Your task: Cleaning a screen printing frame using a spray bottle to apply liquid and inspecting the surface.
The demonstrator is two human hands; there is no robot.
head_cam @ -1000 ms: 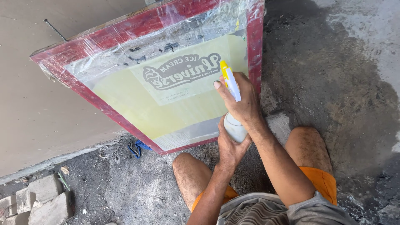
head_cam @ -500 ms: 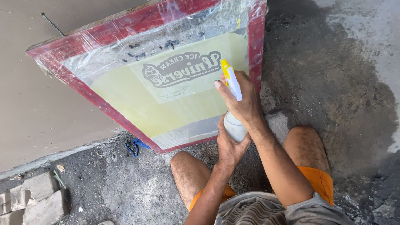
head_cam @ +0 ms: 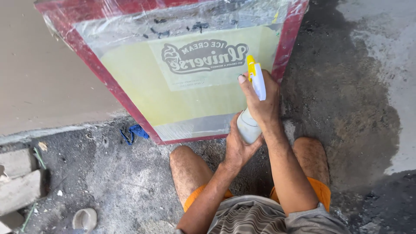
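Note:
A red-framed printing screen (head_cam: 108,82) wrapped in clear film leans against the wall, its yellow-green mesh (head_cam: 143,86) carrying a mirrored logo. My right hand (head_cam: 264,99) grips the yellow and white trigger head of a white spray bottle (head_cam: 248,125), nozzle facing the mesh. My left hand (head_cam: 237,145) cups the bottle's base from below. Both hands are just in front of the screen's lower right corner, above my bare knees.
The ground is dark, wet concrete (head_cam: 346,108) with a paler dry patch at right. A blue scrap (head_cam: 134,132) lies by the frame's bottom edge. Broken bricks (head_cam: 17,182) sit at the left, a small round object (head_cam: 84,219) below them. A tan wall (head_cam: 39,78) stands behind.
The view has shifted so the screen sits higher and more centred. Both hands stay on the spray bottle at the screen's lower right.

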